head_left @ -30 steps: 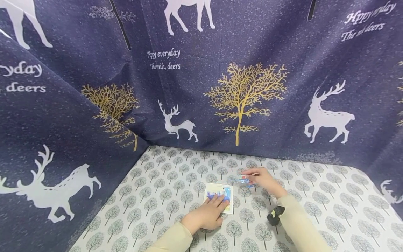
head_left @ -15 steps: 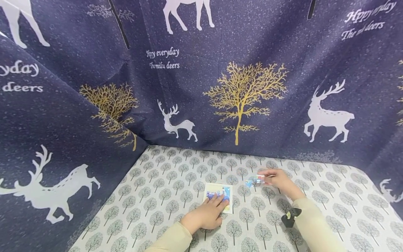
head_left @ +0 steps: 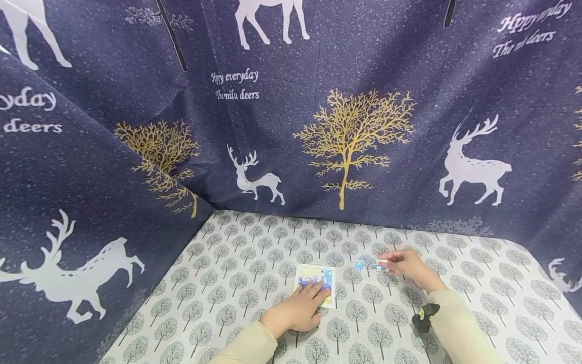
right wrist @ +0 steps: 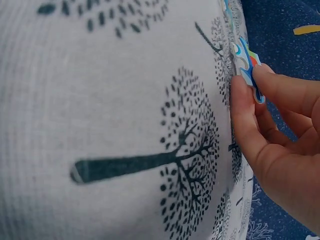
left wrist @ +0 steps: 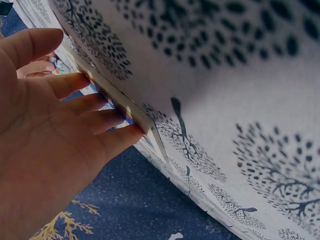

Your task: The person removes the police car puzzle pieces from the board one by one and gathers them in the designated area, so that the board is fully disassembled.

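My left hand [head_left: 298,307] rests with straight fingers on a small square jigsaw puzzle board [head_left: 328,276] with a pale rim and a blue and yellow picture. Its fingertips cover the lower part of that picture. In the left wrist view, the fingertips touch the board near its light edge [left wrist: 131,111]. Farther right, my right hand [head_left: 407,266] pinches a jigsaw piece [right wrist: 245,67] between thumb and fingers. That piece is blue and white with a little red and green. Just left of it, a second light-blue jigsaw piece [head_left: 360,265] lies on the cloth.
A white tablecloth [head_left: 236,308] printed with grey trees covers the table. Dark blue deer-print curtains [head_left: 291,126] stand behind and on the left. A black strap device [head_left: 425,317] sits at the right wrist.
My right hand has moved right, away from the board, with the jigsaw piece in its fingers; the light-blue piece now shows apart from the hand. My left hand has stayed on the board.
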Tool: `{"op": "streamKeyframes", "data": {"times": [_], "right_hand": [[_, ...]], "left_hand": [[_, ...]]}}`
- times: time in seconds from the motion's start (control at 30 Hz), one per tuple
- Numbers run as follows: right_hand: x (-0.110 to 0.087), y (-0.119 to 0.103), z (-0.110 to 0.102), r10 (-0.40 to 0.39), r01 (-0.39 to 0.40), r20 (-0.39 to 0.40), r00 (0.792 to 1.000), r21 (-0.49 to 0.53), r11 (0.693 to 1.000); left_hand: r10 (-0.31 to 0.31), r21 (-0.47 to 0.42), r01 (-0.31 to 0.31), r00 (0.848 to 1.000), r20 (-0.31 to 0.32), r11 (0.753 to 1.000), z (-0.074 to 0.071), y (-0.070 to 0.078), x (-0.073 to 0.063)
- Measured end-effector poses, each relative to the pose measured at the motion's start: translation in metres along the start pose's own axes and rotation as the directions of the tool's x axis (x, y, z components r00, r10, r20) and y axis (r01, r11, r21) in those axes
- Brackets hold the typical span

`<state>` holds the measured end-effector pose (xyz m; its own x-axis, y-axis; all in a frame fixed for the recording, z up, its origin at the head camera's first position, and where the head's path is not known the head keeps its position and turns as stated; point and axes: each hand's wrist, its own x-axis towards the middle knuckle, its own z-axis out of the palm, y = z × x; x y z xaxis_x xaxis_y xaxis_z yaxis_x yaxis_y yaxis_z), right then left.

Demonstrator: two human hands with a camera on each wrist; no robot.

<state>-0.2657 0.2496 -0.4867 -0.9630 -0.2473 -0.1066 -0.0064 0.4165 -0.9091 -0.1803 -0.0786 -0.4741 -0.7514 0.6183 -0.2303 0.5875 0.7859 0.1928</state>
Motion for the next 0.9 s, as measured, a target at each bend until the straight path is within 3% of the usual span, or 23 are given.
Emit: {"op": "streamKeyframes", "data": {"times": [0.33,0.57,0.77,0.9], "right_hand": [[0.0025,-0.001,0.0046,0.0,-0.004,-0.049,0.999,-0.078,0.997],[0.0031,-0.0019,0.0038,-0.024,-0.003,-0.113,0.993,-0.235,0.972],[0.003,-0.0028,0.0037,-0.045,0.01,-0.125,0.991,-0.265,0.964],[0.0044,-0.002,0.0042,-0.019,-0.021,-0.139,0.99,-0.284,0.959]], "left_hand": [[-0.001,-0.008,0.001,1.0,0.007,1.0,0.0009,-0.0012,0.0007],[-0.005,0.003,0.005,1.0,-0.009,1.0,0.0011,0.0,0.0013],[-0.002,-0.009,0.002,1.0,0.001,1.0,0.0014,-0.0014,0.002],[-0.005,-0.012,0.005,1.0,0.01,1.0,0.0016,-0.0015,0.0019]]}}
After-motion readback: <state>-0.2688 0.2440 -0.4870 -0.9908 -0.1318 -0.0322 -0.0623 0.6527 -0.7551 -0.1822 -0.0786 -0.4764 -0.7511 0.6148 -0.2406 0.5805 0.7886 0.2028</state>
